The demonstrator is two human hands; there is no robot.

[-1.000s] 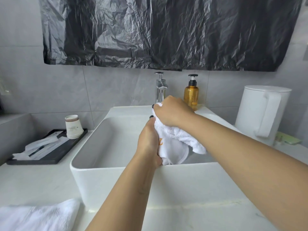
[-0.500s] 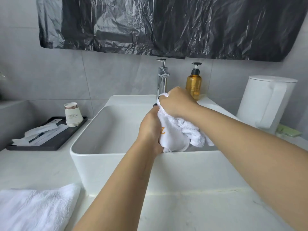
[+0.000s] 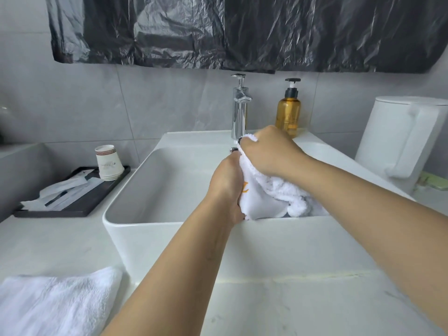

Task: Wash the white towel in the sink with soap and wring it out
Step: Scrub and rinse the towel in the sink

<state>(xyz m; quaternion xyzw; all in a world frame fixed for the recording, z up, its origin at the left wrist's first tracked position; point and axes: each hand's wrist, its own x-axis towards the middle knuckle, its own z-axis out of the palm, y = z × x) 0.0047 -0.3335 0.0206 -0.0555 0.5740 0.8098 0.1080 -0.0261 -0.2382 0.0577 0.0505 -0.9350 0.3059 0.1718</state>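
Far left, a folded spare towel [image 3: 54, 304] lies on the counter [image 3: 60, 243]; behind it a black tray [image 3: 80, 204] carries stacked paper cups [image 3: 108, 163]. Over the white sink [image 3: 169, 236], our left hand [image 3: 228, 187] grips the white towel [image 3: 264, 192] low, fingers curled round it. Our right hand [image 3: 269, 149] clenches its upper end, just below the faucet [image 3: 240, 105]. Amber soap bottle [image 3: 288, 110] beside the faucet; white kettle [image 3: 402, 141] far right.

Towel [image 3: 264, 197] bunched lower in hands.
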